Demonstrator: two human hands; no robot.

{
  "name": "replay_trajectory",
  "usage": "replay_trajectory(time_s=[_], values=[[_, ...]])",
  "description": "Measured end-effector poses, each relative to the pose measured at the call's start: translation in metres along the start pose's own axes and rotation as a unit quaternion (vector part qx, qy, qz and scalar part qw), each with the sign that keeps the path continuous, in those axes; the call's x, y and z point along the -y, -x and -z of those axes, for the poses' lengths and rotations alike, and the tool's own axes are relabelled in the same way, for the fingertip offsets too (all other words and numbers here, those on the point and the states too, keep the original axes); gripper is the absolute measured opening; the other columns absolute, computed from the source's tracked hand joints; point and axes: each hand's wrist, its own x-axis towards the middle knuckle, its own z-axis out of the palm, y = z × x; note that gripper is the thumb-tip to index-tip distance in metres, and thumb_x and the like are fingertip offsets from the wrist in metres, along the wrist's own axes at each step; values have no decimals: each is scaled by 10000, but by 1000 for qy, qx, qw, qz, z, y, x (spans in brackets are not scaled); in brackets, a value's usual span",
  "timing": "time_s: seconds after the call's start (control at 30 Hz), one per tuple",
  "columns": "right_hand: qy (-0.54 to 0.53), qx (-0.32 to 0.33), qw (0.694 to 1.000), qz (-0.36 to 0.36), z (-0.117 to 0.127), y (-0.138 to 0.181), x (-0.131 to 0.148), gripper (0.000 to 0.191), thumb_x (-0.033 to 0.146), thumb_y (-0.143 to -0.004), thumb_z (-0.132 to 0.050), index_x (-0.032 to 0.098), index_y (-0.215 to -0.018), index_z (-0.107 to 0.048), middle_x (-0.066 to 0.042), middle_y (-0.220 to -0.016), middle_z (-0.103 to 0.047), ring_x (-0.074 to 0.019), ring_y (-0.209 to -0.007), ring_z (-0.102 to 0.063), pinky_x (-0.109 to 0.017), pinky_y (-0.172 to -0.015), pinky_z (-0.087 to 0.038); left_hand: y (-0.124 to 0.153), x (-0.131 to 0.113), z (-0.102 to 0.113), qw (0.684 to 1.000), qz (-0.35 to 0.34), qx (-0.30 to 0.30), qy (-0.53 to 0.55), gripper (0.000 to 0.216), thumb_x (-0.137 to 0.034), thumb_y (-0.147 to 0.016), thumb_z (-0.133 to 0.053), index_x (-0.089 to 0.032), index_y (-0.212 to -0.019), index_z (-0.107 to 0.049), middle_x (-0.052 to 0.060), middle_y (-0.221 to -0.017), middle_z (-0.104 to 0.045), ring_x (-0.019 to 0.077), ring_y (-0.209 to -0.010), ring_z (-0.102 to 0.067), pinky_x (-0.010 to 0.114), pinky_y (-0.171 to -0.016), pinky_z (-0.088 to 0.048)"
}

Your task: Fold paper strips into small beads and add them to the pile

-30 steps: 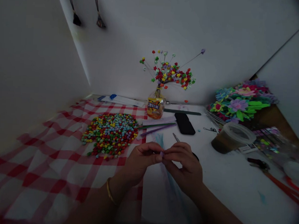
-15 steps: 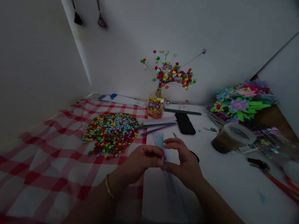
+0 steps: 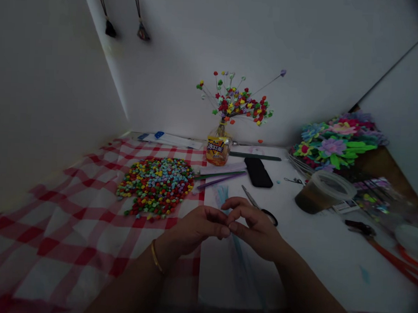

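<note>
My left hand [image 3: 200,228] and my right hand [image 3: 254,229] meet over the white part of the table, thumbs and fingertips pinched together. Between them is a small purple piece, which the fingers now hide. Below my hands lies a bundle of light blue strips [image 3: 237,246], its far end showing past my fingers. A pair of scissors [image 3: 257,203] with black handles rests just beyond my right hand. To the left, a heap of small colourful folded stars [image 3: 158,186] covers part of the red-and-white checked cloth [image 3: 83,220].
Behind stands a cut bottle [image 3: 217,150] holding star-tipped stems. Purple and green strips [image 3: 222,178] lie before it, a black phone [image 3: 258,172] beside. Rightward are a plastic tub [image 3: 314,194] of dark liquid, fuzzy flowers [image 3: 336,142] and red-handled pliers [image 3: 361,227].
My right fingers have curled in and closed against the left fingertips, covering the purple piece that showed before. The scissors are now more fully visible.
</note>
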Motion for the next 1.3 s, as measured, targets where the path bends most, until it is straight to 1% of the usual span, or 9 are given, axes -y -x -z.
replay_trajectory(time_s=[0.23,0.3,0.4,0.5,0.6,0.7,0.97,1.13,1.3], values=[[-66,-39,995,-62,3,1,-3,150,315,-856,-528,206,-767,-578,-47,-1025,-566,-181,-994,-561,-395,-891,-440,0,0,-3,999,6,28,-18,105,-166,-620,-731,-125,-712,-699,6,-644,-581,89,-596,-476,231,-596,-369],[-108,-25,991,-79,3,1,-4,157,359,-848,-535,214,-854,-596,-64,-1081,-567,-196,-1043,-547,-394,-897,-439,1,0,-3,999,-1,37,-13,124,-192,-622,-737,-122,-715,-694,10,-646,-576,94,-602,-480,235,-599,-369],[-177,10,979,-105,0,1,-3,352,440,-777,-607,231,-1059,-577,-95,-1182,-541,-212,-1056,-548,-374,-850,-475,1,2,-3,999,-9,43,0,167,-236,-615,-754,-116,-708,-684,12,-626,-570,100,-597,-488,240,-600,-370],[-248,24,961,-123,-2,1,-2,243,403,-719,-678,204,-852,-634,-78,-1139,-557,-179,-869,-617,-346,-710,-534,2,2,-3,999,-8,43,9,204,-270,-613,-763,-116,-720,-683,14,-628,-573,102,-596,-499,242,-601,-374],[-252,-23,960,-121,-3,1,-2,171,327,-724,-688,183,-663,-618,-53,-1004,-603,-164,-813,-623,-333,-673,-538,2,1,-4,999,-5,37,2,218,-290,-632,-752,-119,-755,-696,21,-645,-578,105,-600,-502,242,-591,-374],[-193,-65,973,-110,-3,1,-5,123,288,-727,-692,193,-672,-638,-46,-956,-615,-178,-888,-607,-353,-744,-519,2,0,-4,999,-9,35,-2,184,-271,-660,-730,-127,-771,-699,21,-657,-576,105,-602,-505,245,-591,-375],[-199,-63,970,-123,-4,0,-1,137,288,-727,-691,183,-659,-636,-42,-901,-612,-159,-819,-612,-343,-733,-523,2,1,-3,999,-3,40,24,151,-243,-670,-728,-118,-746,-690,31,-679,-597,105,-617,-521,251,-605,-378],[-262,-6,956,-135,-1,1,-3,125,281,-700,-712,198,-785,-671,-61,-1024,-570,-166,-823,-615,-312,-629,-558,3,-1,-4,998,9,56,34,193,-256,-652,-741,-100,-755,-695,47,-650,-617,115,-610,-543,247,-596,-385],[-273,13,951,-144,0,1,-3,89,251,-661,-746,204,-702,-683,-51,-1031,-572,-198,-919,-597,-346,-715,-536,3,0,-4,998,11,48,29,196,-245,-624,-762,-96,-734,-696,51,-660,-639,106,-583,-551,236,-588,-397]])
